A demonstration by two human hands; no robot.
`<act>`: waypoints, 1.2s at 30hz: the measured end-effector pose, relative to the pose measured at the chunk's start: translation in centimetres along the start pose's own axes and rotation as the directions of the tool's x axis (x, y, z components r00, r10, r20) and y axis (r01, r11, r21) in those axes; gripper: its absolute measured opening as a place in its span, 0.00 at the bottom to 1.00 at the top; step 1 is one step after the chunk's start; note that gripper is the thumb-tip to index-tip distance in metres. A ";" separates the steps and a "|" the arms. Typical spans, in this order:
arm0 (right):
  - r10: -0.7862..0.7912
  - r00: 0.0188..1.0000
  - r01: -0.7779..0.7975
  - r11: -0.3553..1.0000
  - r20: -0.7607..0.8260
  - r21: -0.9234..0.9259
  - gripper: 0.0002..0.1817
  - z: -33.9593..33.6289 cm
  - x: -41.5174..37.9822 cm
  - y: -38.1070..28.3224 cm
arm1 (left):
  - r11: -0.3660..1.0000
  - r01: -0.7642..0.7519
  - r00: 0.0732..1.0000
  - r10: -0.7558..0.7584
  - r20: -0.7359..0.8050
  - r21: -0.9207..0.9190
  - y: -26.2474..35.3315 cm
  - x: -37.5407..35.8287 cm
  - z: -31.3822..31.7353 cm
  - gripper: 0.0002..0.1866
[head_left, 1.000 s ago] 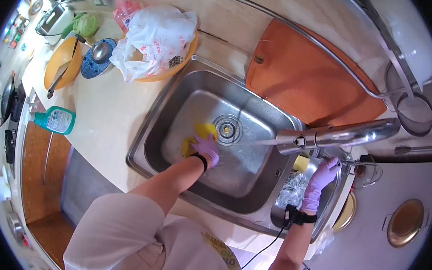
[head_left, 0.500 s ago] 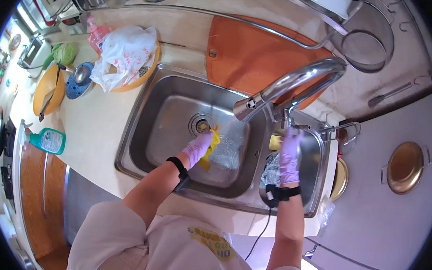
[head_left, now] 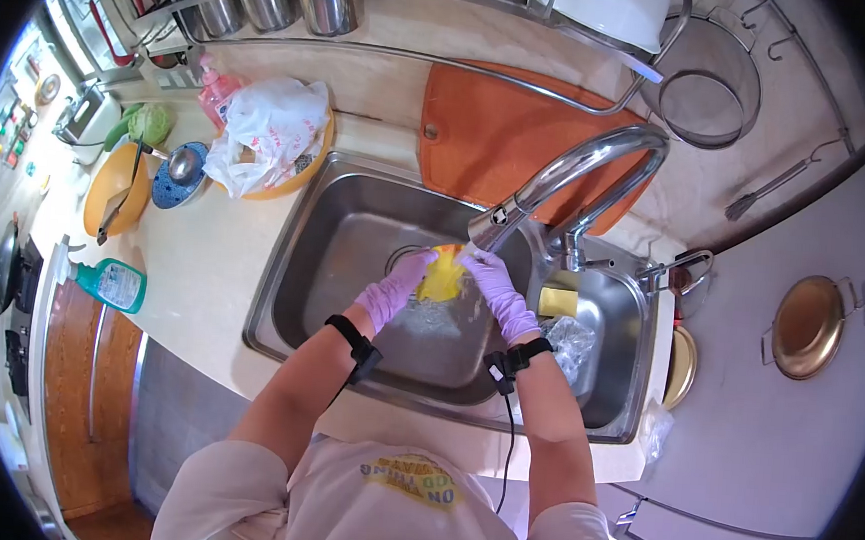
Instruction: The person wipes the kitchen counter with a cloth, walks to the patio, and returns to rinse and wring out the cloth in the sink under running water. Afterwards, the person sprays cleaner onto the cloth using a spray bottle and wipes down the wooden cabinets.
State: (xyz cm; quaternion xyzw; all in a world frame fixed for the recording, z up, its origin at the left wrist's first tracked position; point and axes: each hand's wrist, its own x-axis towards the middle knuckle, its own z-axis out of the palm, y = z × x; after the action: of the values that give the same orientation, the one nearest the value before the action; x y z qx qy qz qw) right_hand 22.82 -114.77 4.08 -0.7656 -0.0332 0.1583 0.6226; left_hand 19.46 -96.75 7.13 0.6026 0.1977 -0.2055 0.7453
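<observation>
A yellow cloth (head_left: 442, 275) is stretched between my two hands over the large basin of the steel sink (head_left: 328, 253). My left hand (head_left: 404, 282), in a purple glove, is closed on the cloth's left side. On the other side my right hand (head_left: 492, 282), gloved the same way, grips its upper right edge, just below the spout of the chrome faucet (head_left: 570, 167). Water splashes on the basin floor beneath the cloth. The drain is partly hidden behind my left hand.
In the small basin lie a yellow sponge (head_left: 558, 302) and crumpled clear plastic (head_left: 569, 346). An orange cutting board (head_left: 503, 124) leans behind the sink. Left are a white plastic bag (head_left: 270, 130), a blue bowl (head_left: 176, 184), an orange bowl (head_left: 117, 198) and a green spray bottle (head_left: 111, 284).
My right hand has moved left from the faucet base over the small basin and taken hold of the cloth. The cloth is raised and spread. The camera view has shifted slightly.
</observation>
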 end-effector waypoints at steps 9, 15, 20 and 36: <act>-0.066 0.993 0.077 0.990 -0.098 0.119 0.10 0.1 -1.8 -5.6 | 0.890 -0.450 0.891 0.444 0.091 0.069 -1.3 0.4 3.3 0.20; 0.138 0.990 -0.142 0.928 0.035 0.344 0.08 -0.4 -3.0 -8.2 | 0.911 -0.352 0.926 0.305 0.222 0.216 -1.0 0.4 1.5 0.17; 0.022 0.978 -0.006 0.997 0.206 -0.076 0.18 -1.4 -2.5 -7.2 | 0.866 -0.406 0.913 0.400 0.083 0.292 -1.1 1.6 0.2 0.17; 0.069 0.968 -0.103 0.986 0.242 0.132 0.22 -1.5 -3.0 -9.9 | 0.610 -0.558 0.786 0.607 0.121 0.563 2.7 -1.6 1.0 0.18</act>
State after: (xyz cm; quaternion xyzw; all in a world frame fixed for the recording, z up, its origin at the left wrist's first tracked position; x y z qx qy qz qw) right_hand 21.80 -114.70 14.47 -0.6952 -0.0624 0.2773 0.6602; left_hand 19.66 -97.15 10.45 0.8358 -0.0494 0.0234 0.5464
